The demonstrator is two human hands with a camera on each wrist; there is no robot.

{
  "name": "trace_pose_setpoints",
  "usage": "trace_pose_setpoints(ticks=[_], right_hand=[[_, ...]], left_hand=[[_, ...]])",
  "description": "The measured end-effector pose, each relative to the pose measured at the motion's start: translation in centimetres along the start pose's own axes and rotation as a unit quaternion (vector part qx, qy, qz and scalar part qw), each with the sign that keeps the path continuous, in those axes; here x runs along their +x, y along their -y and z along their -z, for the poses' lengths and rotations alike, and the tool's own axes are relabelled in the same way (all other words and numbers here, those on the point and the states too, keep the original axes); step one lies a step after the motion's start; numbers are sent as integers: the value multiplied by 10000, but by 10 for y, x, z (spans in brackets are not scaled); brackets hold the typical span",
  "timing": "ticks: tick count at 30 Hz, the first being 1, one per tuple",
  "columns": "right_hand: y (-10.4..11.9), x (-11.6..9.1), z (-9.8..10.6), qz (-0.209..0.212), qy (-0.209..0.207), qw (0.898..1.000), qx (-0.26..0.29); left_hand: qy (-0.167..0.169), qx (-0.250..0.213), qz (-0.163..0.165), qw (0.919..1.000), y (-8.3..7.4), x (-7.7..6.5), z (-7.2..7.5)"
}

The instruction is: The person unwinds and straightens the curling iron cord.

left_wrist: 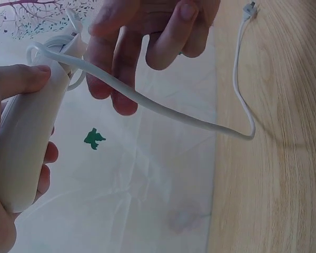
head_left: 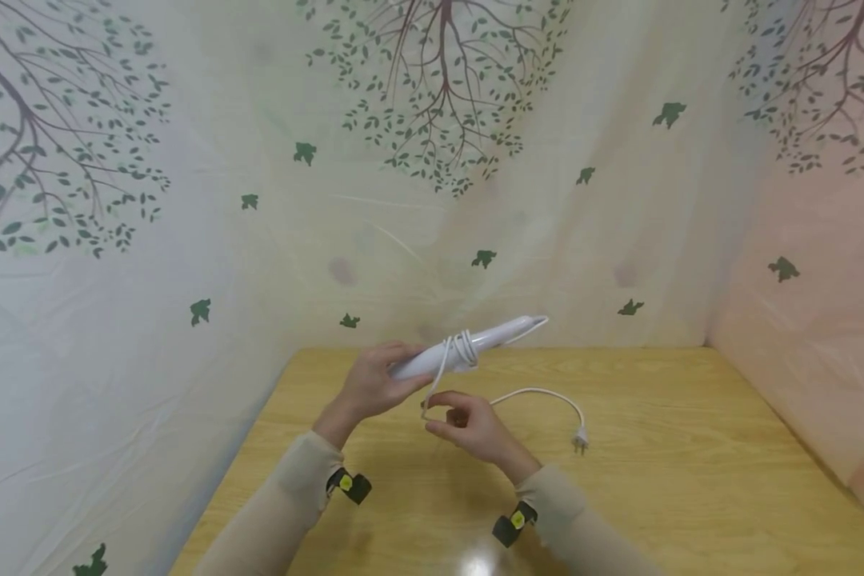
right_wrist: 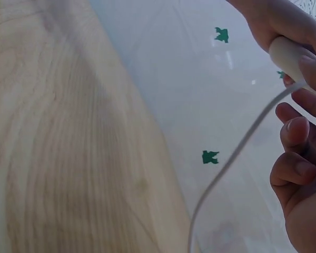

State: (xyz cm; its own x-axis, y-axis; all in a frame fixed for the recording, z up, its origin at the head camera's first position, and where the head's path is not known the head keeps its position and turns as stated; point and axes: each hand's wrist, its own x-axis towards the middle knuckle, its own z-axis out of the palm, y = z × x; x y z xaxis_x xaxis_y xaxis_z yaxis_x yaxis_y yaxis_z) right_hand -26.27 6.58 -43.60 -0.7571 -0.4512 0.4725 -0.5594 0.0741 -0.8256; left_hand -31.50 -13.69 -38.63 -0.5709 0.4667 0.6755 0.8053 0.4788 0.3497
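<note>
A long white wand-shaped electric appliance (head_left: 500, 334), its exact kind unclear, is held tilted above the table. My left hand (head_left: 374, 380) grips its thick, rounded end, with the thumb (left_wrist: 29, 79) along the near side. Several turns of its white power cord (head_left: 464, 348) circle the middle of the body. From there a loose stretch of cord (left_wrist: 163, 109) runs past my right hand (head_left: 471, 424). The fingers of that hand are bent loosely, with a gap between thumb and forefinger; in the left wrist view the cord crosses in front of them without a visible pinch.
The cord's free end curves over the wooden table (head_left: 662, 480) to a two-pin plug (head_left: 580, 438) right of my right hand. Pale curtains (head_left: 403, 240) printed with trees and green leaf shapes stand behind the table and on both sides.
</note>
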Motion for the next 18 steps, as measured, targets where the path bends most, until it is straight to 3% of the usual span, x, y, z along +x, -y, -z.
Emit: trace_pose_setpoints(ticks=[4,18], right_hand=[[-2,0,-8,-248,-153,9996,13],[-12,-3,-12,318,-627,9975,-46]], left_hand=[[-22,-61,13,10000,0,0,-1],[59,103,145,9998,6,-6,0]])
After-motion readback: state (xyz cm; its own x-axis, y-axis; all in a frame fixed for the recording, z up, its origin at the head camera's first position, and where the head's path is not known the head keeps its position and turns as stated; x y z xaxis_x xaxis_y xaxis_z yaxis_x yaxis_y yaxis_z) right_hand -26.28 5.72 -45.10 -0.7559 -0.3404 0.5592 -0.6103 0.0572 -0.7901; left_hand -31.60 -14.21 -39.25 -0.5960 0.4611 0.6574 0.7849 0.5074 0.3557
